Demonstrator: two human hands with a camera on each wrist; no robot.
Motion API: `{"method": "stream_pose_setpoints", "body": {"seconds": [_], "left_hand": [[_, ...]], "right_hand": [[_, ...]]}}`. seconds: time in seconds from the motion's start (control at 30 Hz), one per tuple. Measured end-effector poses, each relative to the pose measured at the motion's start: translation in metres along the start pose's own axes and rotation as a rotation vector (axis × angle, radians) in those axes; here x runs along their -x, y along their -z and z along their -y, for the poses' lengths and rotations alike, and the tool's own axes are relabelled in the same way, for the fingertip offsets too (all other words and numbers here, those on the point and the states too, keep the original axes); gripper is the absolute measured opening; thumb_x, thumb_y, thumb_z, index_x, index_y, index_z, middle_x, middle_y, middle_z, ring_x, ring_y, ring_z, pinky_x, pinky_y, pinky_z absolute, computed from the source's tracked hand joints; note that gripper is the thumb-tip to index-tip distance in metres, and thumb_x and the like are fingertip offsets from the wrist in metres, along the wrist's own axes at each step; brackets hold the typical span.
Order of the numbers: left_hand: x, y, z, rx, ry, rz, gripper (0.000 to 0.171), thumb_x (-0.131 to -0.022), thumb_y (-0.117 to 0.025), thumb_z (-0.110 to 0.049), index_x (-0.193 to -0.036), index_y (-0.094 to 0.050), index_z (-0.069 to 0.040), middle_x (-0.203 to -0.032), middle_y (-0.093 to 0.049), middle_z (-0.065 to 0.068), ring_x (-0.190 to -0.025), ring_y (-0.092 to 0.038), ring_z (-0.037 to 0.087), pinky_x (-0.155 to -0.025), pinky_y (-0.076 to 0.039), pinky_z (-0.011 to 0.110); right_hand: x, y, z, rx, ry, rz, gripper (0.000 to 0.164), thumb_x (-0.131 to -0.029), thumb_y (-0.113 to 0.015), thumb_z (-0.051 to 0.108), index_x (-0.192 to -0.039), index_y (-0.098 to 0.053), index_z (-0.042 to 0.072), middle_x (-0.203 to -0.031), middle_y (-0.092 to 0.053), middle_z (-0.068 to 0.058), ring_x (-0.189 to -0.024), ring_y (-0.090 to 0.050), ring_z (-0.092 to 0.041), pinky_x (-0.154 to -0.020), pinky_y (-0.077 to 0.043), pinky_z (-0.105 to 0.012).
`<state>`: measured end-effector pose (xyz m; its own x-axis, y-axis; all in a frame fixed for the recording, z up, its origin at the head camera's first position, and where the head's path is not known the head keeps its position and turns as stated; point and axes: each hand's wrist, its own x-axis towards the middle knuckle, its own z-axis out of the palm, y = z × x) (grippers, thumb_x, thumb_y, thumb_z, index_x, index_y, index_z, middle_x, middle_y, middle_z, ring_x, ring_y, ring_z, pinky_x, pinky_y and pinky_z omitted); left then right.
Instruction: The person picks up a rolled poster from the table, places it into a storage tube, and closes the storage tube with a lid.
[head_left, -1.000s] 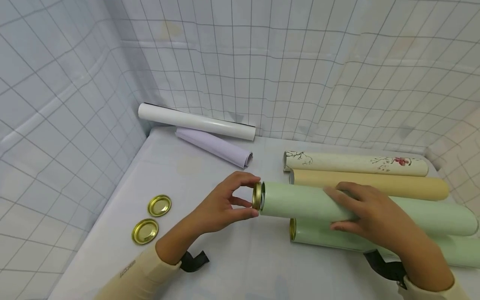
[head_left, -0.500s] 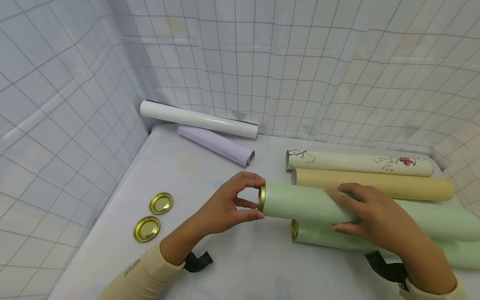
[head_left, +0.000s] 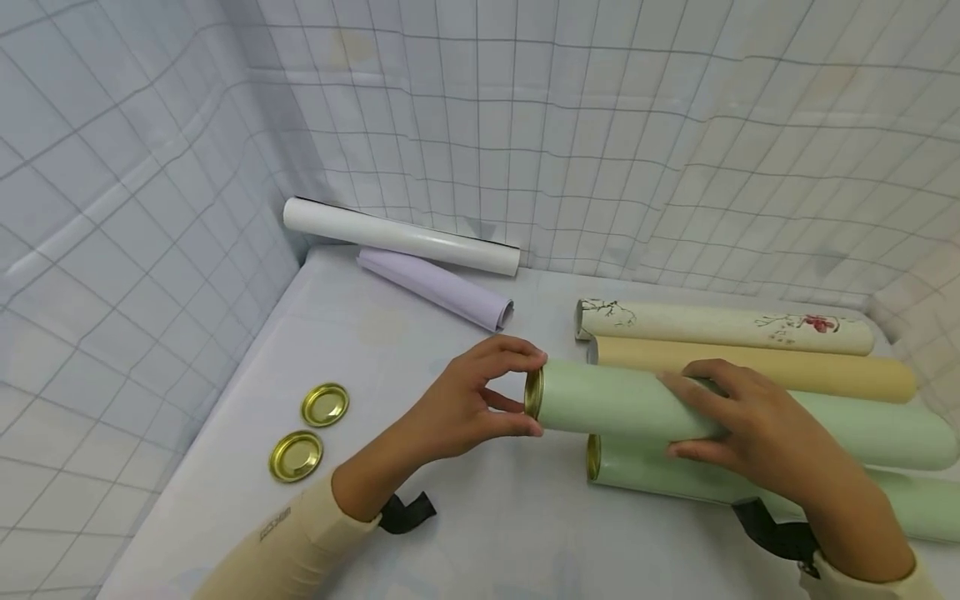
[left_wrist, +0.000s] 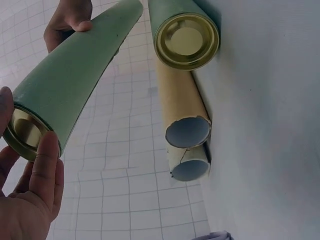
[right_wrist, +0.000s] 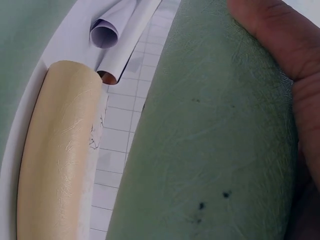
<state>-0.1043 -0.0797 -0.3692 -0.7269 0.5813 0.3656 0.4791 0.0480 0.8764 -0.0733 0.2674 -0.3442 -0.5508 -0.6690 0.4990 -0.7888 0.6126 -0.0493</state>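
My left hand (head_left: 465, 407) holds a round gold metal lid (head_left: 533, 393) by its rim, thumb below and fingers above. The lid sits at the left end of a pale green cardboard tube (head_left: 600, 400), flush against its edge in the left wrist view. From above, my right hand (head_left: 757, 429) grips that tube around its middle. A second green tube (head_left: 652, 473) lies below it on the table; its left end has a gold lid (left_wrist: 186, 40). Two loose gold lids, one nearer (head_left: 296, 456) and one farther (head_left: 325, 405), lie left of my left forearm.
Behind the green tubes lie a tan tube (head_left: 750, 367) and a cream flower-print tube (head_left: 697, 325), their left ends uncovered. A lilac roll (head_left: 435, 287) and a white roll (head_left: 401, 237) lie at the back left. Gridded sheeting (head_left: 480, 117) walls in the table.
The lid stood slightly apart from the tube's end a second ago and is now against it. My left hand has shifted a little to the right; the right hand keeps its grip.
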Motion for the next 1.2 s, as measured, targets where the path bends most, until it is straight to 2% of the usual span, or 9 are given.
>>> {"method": "stream_pose_setpoints", "body": {"seconds": [0.17,0.3,0.4,0.47,0.53,0.63,0.83,1.0,1.2], "left_hand": [[-0.004,-0.004,0.006,-0.067,-0.002,-0.004,0.07,-0.078,-0.085,-0.01,-0.141,-0.055,-0.008,-0.138,-0.049,0.003,-0.121,-0.056,0.018,-0.08,-0.058,0.027],[-0.007,-0.001,0.013,-0.117,-0.022,0.034,0.067,-0.081,-0.084,-0.012,-0.142,-0.053,-0.009,-0.139,-0.047,0.003,-0.124,-0.052,0.017,-0.083,-0.057,0.026],[-0.008,0.008,0.025,-0.1,-0.013,0.071,0.058,-0.084,-0.082,-0.01,-0.136,-0.057,-0.009,-0.139,-0.048,0.001,-0.125,-0.051,0.017,-0.085,-0.057,0.028],[-0.007,0.018,0.035,-0.077,0.005,0.073,0.049,-0.086,-0.079,-0.008,-0.131,-0.061,-0.009,-0.137,-0.051,0.002,-0.124,-0.051,0.017,-0.085,-0.057,0.03],[-0.004,0.029,0.045,-0.056,0.035,0.059,0.041,-0.087,-0.077,-0.005,-0.126,-0.063,-0.008,-0.136,-0.054,0.005,-0.123,-0.053,0.018,-0.087,-0.056,0.032],[0.0,0.048,0.052,-0.065,0.112,0.026,0.031,-0.091,-0.073,-0.008,-0.122,-0.066,-0.01,-0.133,-0.057,0.008,-0.121,-0.056,0.02,-0.091,-0.055,0.033],[0.002,0.08,0.045,0.022,0.265,-0.076,0.024,-0.097,-0.065,-0.011,-0.121,-0.066,-0.006,-0.128,-0.059,0.008,-0.113,-0.06,0.022,-0.09,-0.055,0.033],[0.005,0.095,0.041,0.067,0.274,-0.142,0.025,-0.098,-0.064,-0.009,-0.121,-0.063,-0.001,-0.127,-0.061,0.007,-0.113,-0.061,0.023,-0.088,-0.056,0.034],[0.01,0.108,0.048,0.114,0.241,-0.175,0.025,-0.099,-0.062,-0.008,-0.123,-0.063,-0.002,-0.126,-0.061,0.009,-0.116,-0.059,0.025,-0.089,-0.055,0.034]], "right_hand": [[0.001,-0.004,-0.009,0.007,0.007,-0.016,0.071,-0.093,-0.047,0.069,-0.128,-0.065,0.01,-0.11,-0.061,-0.002,-0.087,-0.059,-0.017,-0.076,-0.045,-0.032],[0.003,-0.007,-0.018,0.001,0.021,0.013,0.071,-0.093,-0.048,0.069,-0.129,-0.065,0.009,-0.11,-0.061,-0.002,-0.084,-0.058,-0.014,-0.073,-0.046,-0.03],[0.009,-0.008,-0.029,-0.002,0.021,0.062,0.07,-0.09,-0.055,0.067,-0.13,-0.064,0.009,-0.11,-0.061,-0.001,-0.084,-0.058,-0.013,-0.073,-0.047,-0.029],[0.015,-0.007,-0.037,0.003,0.003,0.104,0.071,-0.083,-0.07,0.061,-0.131,-0.063,0.01,-0.11,-0.06,0.0,-0.084,-0.059,-0.013,-0.073,-0.048,-0.029],[0.022,-0.006,-0.046,0.006,-0.033,0.155,0.076,-0.073,-0.084,0.051,-0.133,-0.062,0.01,-0.112,-0.06,0.0,-0.085,-0.06,-0.014,-0.072,-0.05,-0.03],[0.033,-0.006,-0.058,0.001,-0.104,0.244,0.084,-0.063,-0.093,0.035,-0.136,-0.059,0.011,-0.115,-0.061,-0.002,-0.086,-0.063,-0.015,-0.069,-0.054,-0.034],[0.046,-0.006,-0.075,-0.041,-0.241,0.428,0.085,-0.07,-0.091,0.035,-0.143,-0.052,0.014,-0.123,-0.061,-0.007,-0.097,-0.066,-0.022,-0.076,-0.056,-0.043],[0.048,-0.006,-0.083,-0.057,-0.289,0.516,0.084,-0.072,-0.089,0.034,-0.143,-0.051,0.011,-0.125,-0.061,-0.009,-0.104,-0.065,-0.027,-0.082,-0.055,-0.047],[0.053,-0.008,-0.088,-0.061,-0.324,0.571,0.082,-0.074,-0.087,0.036,-0.142,-0.053,0.006,-0.126,-0.063,-0.013,-0.108,-0.064,-0.034,-0.086,-0.053,-0.052]]}}
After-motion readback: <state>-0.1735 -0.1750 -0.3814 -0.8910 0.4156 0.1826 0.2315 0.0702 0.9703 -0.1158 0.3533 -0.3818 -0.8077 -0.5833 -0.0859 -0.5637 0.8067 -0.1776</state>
